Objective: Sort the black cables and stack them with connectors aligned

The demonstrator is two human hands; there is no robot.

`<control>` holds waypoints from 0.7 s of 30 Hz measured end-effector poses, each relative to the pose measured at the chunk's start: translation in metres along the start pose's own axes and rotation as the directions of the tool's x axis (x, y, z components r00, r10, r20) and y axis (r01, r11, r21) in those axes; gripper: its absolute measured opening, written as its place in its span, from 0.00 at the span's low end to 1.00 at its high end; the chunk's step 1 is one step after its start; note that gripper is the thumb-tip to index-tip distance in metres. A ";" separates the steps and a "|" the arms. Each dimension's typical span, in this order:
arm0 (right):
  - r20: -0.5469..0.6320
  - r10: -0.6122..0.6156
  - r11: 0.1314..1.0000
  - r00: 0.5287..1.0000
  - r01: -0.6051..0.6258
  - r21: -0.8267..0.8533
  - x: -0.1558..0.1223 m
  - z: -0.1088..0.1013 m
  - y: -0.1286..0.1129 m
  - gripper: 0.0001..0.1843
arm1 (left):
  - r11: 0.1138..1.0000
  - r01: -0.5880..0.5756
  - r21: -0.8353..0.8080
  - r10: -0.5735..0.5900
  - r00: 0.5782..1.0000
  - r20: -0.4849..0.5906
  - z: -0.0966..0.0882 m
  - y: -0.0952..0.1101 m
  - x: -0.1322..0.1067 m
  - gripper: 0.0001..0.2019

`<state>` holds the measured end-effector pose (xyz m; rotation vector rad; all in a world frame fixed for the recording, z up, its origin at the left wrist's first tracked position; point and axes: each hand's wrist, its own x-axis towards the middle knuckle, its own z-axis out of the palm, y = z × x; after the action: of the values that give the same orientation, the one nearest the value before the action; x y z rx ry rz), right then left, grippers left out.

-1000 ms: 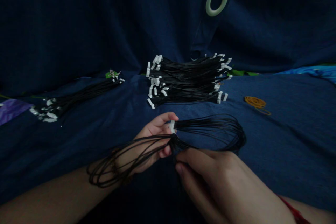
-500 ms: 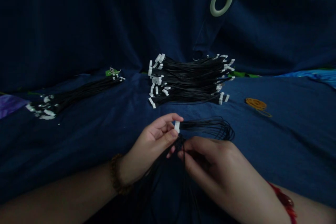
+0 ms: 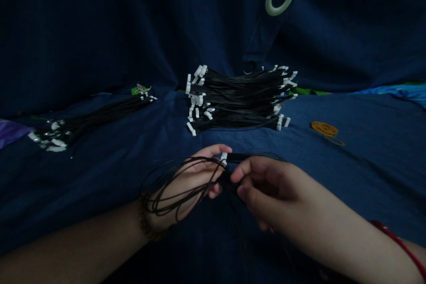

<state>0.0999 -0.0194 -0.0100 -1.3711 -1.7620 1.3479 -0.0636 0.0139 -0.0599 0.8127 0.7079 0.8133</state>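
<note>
My left hand (image 3: 196, 177) pinches a white connector (image 3: 224, 158) between thumb and fingertips. Black wires (image 3: 238, 157) run out of it to the right, partly behind my other hand. More thin black wires (image 3: 166, 206) loop across the back of my left hand and over its beaded bracelet. Just right of the connector, my right hand (image 3: 276, 191) has its thumb and index finger curled close together at the dark wires below it. What lies between those fingertips is hard to see in the dim light.
A stack of black wire bundles with white end connectors (image 3: 242, 97) lies beyond my hands. Another bundle of black wires (image 3: 100, 113) lies at the left. Orange rubber bands (image 3: 324, 128) rest on the blue cloth (image 3: 366, 151) at right. A pale ring (image 3: 271, 6) shows on the hanging cloth.
Several wires that hung below my hands now loop left over my left hand. My right hand has shifted slightly right and up. The left still holds the connector.
</note>
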 end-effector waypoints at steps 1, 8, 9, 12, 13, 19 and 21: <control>0.025 0.048 0.997 0.999 -0.049 0.066 0.000 -0.002 -0.002 0.07 | 1.000 0.015 -0.004 -0.015 1.000 0.001 0.000 0.000 0.000 0.19; 0.116 0.060 0.956 0.991 -0.091 0.280 0.000 -0.011 -0.008 0.06 | 1.000 0.014 0.007 -0.014 1.000 0.000 0.000 0.000 0.000 0.18; 0.109 0.054 0.953 0.993 -0.084 0.291 -0.001 -0.012 -0.009 0.06 | 1.000 0.013 0.003 -0.013 1.000 -0.007 0.000 0.000 0.000 0.18; 0.101 0.050 0.945 0.994 -0.080 0.319 -0.004 -0.013 -0.010 0.06 | 1.000 0.023 -0.011 -0.023 1.000 -0.014 0.001 0.000 -0.001 0.19; 0.104 0.055 0.941 0.993 -0.086 0.327 -0.004 -0.013 -0.011 0.05 | 0.999 0.032 -0.016 -0.032 0.999 -0.011 0.001 0.001 -0.001 0.19; 0.114 0.053 0.931 0.992 -0.090 0.353 -0.005 -0.012 -0.013 0.06 | 0.994 0.081 -0.072 -0.078 0.996 0.045 0.002 0.003 -0.001 0.19; 0.111 0.048 0.929 0.993 -0.085 0.361 -0.005 -0.012 -0.013 0.06 | 0.992 0.088 -0.086 -0.083 0.995 0.054 0.001 0.002 0.000 0.19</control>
<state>0.1065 -0.0188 0.0075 -1.1802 -1.4383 1.7078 -0.0640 0.0144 -0.0576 0.7159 0.6529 0.7392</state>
